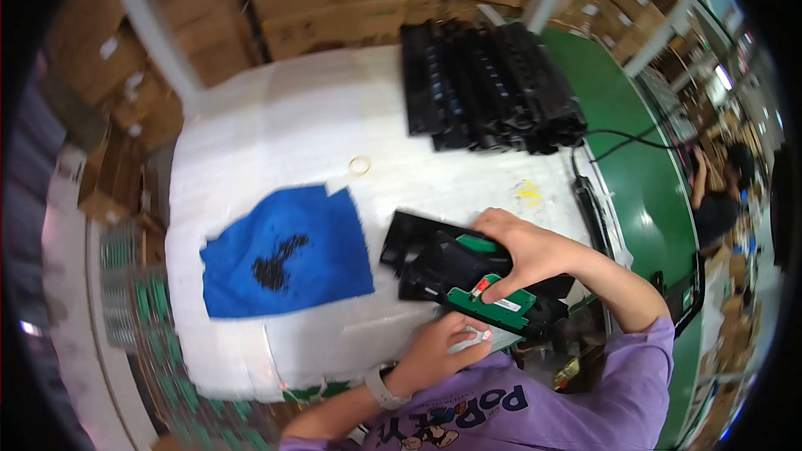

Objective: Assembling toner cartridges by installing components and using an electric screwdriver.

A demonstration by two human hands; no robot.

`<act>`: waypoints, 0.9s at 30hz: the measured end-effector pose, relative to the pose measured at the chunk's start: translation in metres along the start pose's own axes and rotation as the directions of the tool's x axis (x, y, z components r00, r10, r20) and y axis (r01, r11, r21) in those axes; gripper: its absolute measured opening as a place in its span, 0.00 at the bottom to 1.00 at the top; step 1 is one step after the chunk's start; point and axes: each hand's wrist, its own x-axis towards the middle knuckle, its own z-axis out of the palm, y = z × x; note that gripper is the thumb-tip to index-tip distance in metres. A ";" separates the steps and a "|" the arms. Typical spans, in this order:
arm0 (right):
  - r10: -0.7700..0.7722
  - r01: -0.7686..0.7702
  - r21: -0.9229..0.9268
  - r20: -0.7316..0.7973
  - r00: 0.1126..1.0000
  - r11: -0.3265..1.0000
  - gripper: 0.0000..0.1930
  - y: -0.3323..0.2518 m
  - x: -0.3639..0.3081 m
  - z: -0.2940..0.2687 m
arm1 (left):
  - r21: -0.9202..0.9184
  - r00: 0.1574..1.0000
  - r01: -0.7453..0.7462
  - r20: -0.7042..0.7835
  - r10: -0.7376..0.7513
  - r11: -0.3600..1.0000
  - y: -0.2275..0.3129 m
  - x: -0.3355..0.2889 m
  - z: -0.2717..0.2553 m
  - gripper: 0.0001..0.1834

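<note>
A black toner cartridge [433, 260] with a green end piece [510, 311] is tilted over the near right part of the white-covered table. My right hand [530, 255] is closed round its right side, the thumb pressing beside a small red and white label on the green piece. Just below the cartridge's near edge is my left hand [439, 349], fingers bent together. A pale bit shows at its fingertips, too small to name. To the left lies a blue cloth [334, 238] with a heap of small black pieces [271, 271] on it.
Several black cartridges [489, 83] stand in a row at the back right. A rubber band [359, 165] and yellow bits [528, 193] lie on the white sheet [276, 125]. A black cable [626, 135] crosses the green surface on the right, where another person [720, 196] sits farther off.
</note>
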 end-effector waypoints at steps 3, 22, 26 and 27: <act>0.034 -0.041 0.113 0.068 0.997 0.993 0.37 -0.007 -0.008 -0.005 | -0.096 1.000 0.008 -0.009 -0.009 0.995 0.008 -0.003 0.006 0.16; 0.177 -0.444 -0.254 -0.667 0.724 0.860 0.30 -0.030 -0.144 -0.036 | -0.151 1.000 0.012 -0.007 -0.013 0.989 0.022 0.005 0.004 0.04; 0.399 -0.940 -0.147 -0.877 0.268 0.309 0.27 0.028 -0.219 -0.038 | -0.110 0.997 0.036 0.069 -0.028 0.993 0.016 0.007 0.001 0.05; 0.423 -0.978 -0.088 -0.891 0.161 0.187 0.28 0.058 -0.246 -0.037 | -0.113 0.997 0.035 0.077 -0.027 0.993 0.015 0.008 0.004 0.05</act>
